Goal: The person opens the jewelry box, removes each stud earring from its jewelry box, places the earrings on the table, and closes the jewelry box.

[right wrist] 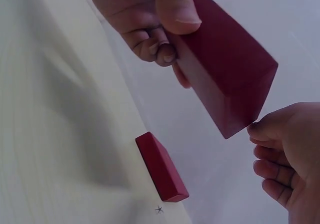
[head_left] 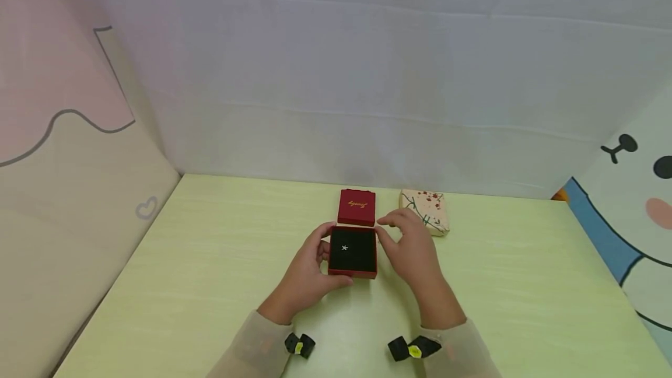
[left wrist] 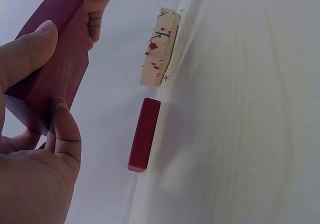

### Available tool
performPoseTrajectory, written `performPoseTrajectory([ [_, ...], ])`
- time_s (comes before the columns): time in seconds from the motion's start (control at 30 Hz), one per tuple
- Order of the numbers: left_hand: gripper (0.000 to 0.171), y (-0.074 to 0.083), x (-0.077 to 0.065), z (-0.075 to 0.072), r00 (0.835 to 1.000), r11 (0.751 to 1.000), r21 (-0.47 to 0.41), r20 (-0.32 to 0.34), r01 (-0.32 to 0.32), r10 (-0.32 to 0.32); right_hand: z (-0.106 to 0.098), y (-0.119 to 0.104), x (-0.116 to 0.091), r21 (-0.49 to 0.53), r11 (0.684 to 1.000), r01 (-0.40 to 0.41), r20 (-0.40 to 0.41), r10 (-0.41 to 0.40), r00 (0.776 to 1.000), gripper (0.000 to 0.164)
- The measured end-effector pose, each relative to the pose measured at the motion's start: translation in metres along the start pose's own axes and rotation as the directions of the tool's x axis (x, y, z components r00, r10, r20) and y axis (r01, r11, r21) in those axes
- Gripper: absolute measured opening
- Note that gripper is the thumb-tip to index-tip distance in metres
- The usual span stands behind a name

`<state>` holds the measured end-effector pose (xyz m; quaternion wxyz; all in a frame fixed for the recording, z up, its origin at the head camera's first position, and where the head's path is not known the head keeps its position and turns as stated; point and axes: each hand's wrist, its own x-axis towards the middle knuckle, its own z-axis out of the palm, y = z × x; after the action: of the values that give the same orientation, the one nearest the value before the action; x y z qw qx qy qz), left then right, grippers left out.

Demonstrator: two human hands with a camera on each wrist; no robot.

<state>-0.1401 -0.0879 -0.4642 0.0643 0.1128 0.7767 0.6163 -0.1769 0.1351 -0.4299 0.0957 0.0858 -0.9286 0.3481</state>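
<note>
A small red jewelry box base (head_left: 353, 275) with a black pad (head_left: 359, 252) is held up off the table by my left hand (head_left: 310, 270). Its thumb lies along the near side, and other fingers grip the left and far side. On the pad sits a tiny silver star-shaped piece (head_left: 344, 248). My right hand (head_left: 415, 249) is at the box's far right corner; a fingertip touches that corner in the right wrist view, the other fingers loosely bent. Beyond the box lies its red lid (head_left: 357, 207) with gold lettering, also seen as a red block (left wrist: 145, 135) in the left wrist view.
A cream box with a red flower pattern (head_left: 427, 209) lies behind my right hand. Small star-shaped pieces lie on the table by it, one star (left wrist: 166, 77) near its end. The pale yellow-green table (head_left: 236, 238) meets a white cloth wall (head_left: 315, 150) at the back.
</note>
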Motion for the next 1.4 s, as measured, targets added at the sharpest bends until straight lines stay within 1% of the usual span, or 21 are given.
performPoseTrajectory([
  [0.17,0.100,-0.001,0.001,0.000,1.000,1.000,-0.005,0.003,-0.013,0.013,-0.010,-0.008,-0.003,0.029,0.998,0.053,-0.040,-0.052,0.998,0.017],
  [0.37,0.099,-0.002,0.001,0.001,1.000,1.000,0.004,0.006,-0.029,0.029,-0.018,-0.022,-0.009,0.030,0.995,0.092,-0.058,-0.090,0.994,0.016],
  [0.63,0.101,-0.001,-0.001,0.002,1.000,1.000,0.005,0.012,-0.025,0.025,-0.019,-0.037,-0.014,0.045,0.976,0.213,-0.106,-0.207,0.973,0.015],
  [0.77,0.100,-0.001,-0.001,0.002,0.999,1.000,0.005,0.017,-0.029,0.029,-0.017,-0.040,-0.016,0.053,0.967,0.250,-0.114,-0.243,0.963,0.014],
  [1.0,0.099,-0.002,0.000,0.002,0.999,0.999,0.019,0.026,-0.043,0.043,-0.007,-0.043,-0.018,0.053,0.966,0.254,-0.073,-0.250,0.966,0.014],
  [1.17,0.096,-0.002,0.000,0.002,0.997,0.998,0.015,0.028,-0.068,0.068,0.000,-0.051,-0.021,0.082,0.956,0.280,-0.025,-0.279,0.960,0.014],
  [1.4,0.095,-0.003,0.001,0.003,0.997,0.997,0.010,0.024,-0.071,0.071,0.004,-0.058,-0.024,0.082,0.951,0.298,0.023,-0.301,0.953,0.015],
])
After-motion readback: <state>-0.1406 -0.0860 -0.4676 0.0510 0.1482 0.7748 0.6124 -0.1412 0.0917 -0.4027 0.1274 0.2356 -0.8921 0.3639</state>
